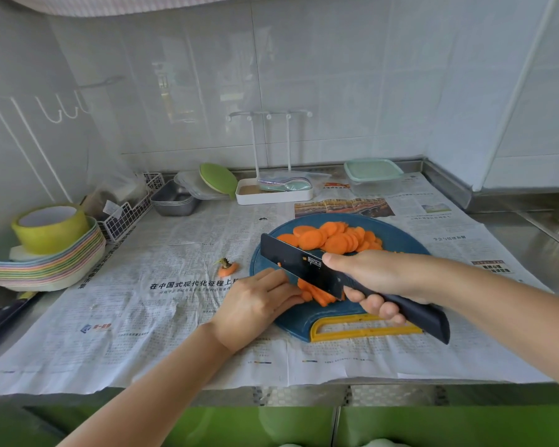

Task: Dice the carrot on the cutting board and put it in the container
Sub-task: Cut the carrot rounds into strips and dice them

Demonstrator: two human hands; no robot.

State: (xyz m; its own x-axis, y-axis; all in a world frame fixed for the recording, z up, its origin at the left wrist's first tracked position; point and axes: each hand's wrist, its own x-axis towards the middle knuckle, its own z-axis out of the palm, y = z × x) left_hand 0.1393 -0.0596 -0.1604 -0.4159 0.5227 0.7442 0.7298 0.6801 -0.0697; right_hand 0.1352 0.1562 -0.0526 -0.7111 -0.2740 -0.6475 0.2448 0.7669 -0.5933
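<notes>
Newspaper-covered counter (175, 253); knife (299, 266) hides carrot strips (320, 297) (left hand (255, 304) covers others).

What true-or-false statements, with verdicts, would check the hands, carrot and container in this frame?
1. The right hand holds the knife. True.
2. The left hand holds carrot strips at the blade. True.
3. The container is open. False: its lid is on, and it sits at the back of the counter.
4. The round slices lie on the newspaper. False: they are piled on the board; only the carrot top lies on the newspaper.
</notes>
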